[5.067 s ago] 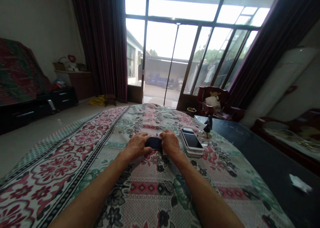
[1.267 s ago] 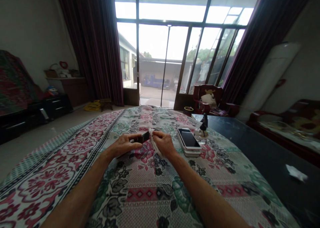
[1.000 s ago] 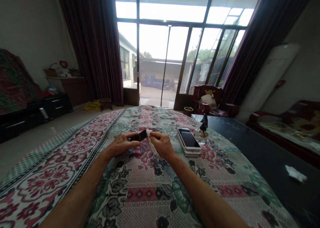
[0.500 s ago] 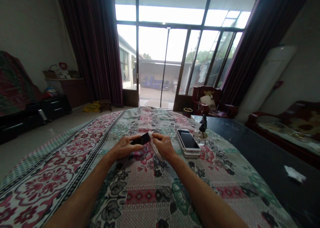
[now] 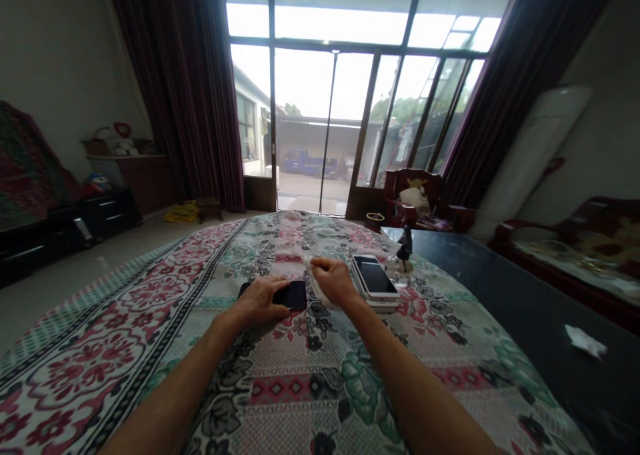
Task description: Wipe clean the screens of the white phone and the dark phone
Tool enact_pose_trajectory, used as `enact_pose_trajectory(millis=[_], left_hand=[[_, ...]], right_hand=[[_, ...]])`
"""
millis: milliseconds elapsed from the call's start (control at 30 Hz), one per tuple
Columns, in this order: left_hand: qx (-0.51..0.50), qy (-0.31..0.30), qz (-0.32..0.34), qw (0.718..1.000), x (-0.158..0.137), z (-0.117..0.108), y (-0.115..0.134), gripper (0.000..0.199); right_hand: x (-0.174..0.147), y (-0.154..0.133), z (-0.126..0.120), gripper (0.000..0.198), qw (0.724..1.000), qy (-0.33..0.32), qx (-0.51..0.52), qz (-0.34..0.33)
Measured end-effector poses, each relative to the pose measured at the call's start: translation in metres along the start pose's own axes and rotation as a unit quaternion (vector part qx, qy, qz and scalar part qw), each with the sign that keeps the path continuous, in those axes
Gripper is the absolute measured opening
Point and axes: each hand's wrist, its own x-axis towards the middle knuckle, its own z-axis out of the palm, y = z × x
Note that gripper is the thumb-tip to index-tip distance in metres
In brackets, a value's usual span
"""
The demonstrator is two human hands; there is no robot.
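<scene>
A dark smartphone (image 5: 296, 296) lies on the patterned cloth, screen up. My left hand (image 5: 261, 299) is closed over its left part, thumb along the near edge and fingers across the far side. Just right of the phone, my right hand (image 5: 334, 280) is curled in a fist around a crumpled white tissue (image 5: 320, 294), which shows on its left side and rests near the cloth. Close by on the right sits a stack of white-edged phones (image 5: 374, 276), the top one with a dark screen.
A clear spray bottle with a black nozzle (image 5: 405, 242) stands behind the stack. The floral cloth (image 5: 280, 422) covers the surface under my arms. To the right, a crumpled white paper (image 5: 586, 342) lies on a dark tabletop (image 5: 530, 308). A wooden chair (image 5: 413, 195) stands by the glass doors.
My left hand has lowered the phone flat onto the cloth. My right hand, with the tissue, has moved off the phone's edge, slightly to the right.
</scene>
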Motion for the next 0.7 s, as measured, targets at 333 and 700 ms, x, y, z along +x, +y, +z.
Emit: enact_pose_trajectory(millis=[333, 700], left_hand=[[-0.042, 0.048, -0.163, 0.985, -0.015, -0.038, -0.054, 0.068], [-0.041, -0.054, -0.165, 0.984, -0.028, -0.038, -0.065, 0.084]], right_hand=[[-0.007, 0.001, 0.005, 0.034, 0.972, -0.028, -0.219, -0.080], [-0.028, -0.017, 0.048, 0.021, 0.938, -0.151, -0.211, -0.228]])
